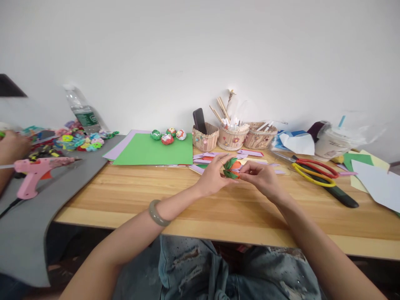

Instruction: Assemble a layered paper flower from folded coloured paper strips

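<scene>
Just above the table's middle, my left hand (212, 178) pinches a small green and orange folded-paper piece (230, 168). My right hand (261, 177) has its thumb and fingertips closed on the piece's orange right side. Loose purple, red and pale paper strips (250, 153) lie on the table just beyond both hands. Back and to the left, several small round woven-paper balls (167, 139), in green, red and white, rest on green paper sheets (150, 152).
Behind the strips stand decorated wooden baskets (233, 136) with sticks and a phone. Scissors (315, 171), a black-handled tool (342, 195), a lidded cup (333, 143) and paper lie right. A pink glue gun (29, 173), bottle (83, 110) and another person's hand (12, 148) are left.
</scene>
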Tool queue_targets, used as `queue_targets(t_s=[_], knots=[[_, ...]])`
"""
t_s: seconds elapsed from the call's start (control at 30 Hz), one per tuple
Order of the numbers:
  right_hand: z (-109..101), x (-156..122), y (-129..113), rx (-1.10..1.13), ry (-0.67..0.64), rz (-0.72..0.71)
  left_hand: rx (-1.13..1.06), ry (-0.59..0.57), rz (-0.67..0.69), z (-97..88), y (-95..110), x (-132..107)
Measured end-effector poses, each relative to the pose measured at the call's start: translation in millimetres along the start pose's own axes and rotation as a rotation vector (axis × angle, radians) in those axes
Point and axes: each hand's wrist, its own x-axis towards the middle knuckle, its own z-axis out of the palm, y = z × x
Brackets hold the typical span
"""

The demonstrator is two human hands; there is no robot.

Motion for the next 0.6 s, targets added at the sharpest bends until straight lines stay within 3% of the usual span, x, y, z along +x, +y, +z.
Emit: queue_targets(t_s=[0.2, 0.43, 0.6], knots=[[-1.7, -0.1, -1.6, -0.011, -0.02, -0.009, -0.009, 0.053, -0.016, -0.6, -3.0, 2.1], [1.3, 1.5, 1.5, -0.041, 0.022, -0.024, -0.003, 0.031, -0.004, 1.6, -3.0, 0.8], [0.9, -2.6, -9.0, -0.091, 0.11, -0.086, -0.252, 0.066, -0.153, 2.1, -2.2, 1.5]])
